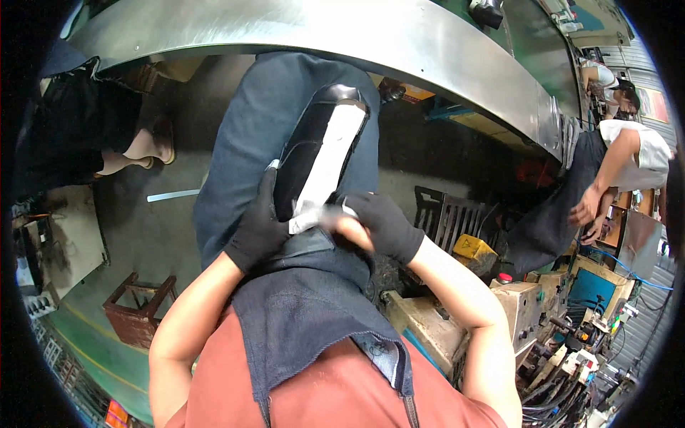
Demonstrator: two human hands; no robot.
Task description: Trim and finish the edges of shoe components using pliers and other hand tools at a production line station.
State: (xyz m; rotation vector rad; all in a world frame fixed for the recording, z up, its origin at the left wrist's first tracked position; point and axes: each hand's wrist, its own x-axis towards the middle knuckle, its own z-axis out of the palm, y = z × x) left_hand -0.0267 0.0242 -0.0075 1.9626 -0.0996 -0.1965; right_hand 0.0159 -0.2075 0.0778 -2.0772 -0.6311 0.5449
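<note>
Across my thighs lies a black shoe (298, 165), its shiny toe pointing away from me. A white strip (330, 153) runs lengthwise over it and reaches its near end. My left hand (258, 225), in a black glove, grips the shoe's near left side, with a pale fingertip showing. At the near end, on the right, my gloved right hand (382, 225) is closed beside the white strip. A tan shape (352, 232) at its fingers is smeared by motion; whether it is a bare finger or a handle I cannot tell.
A metal-edged bench (314, 28) curves ahead, with another dark shoe (487, 13) on it. A brown stool (141, 307) stands at left. Right are a dark plastic crate (453, 221), a yellow box (474, 250) and machinery (571, 342). Co-workers are at left and right.
</note>
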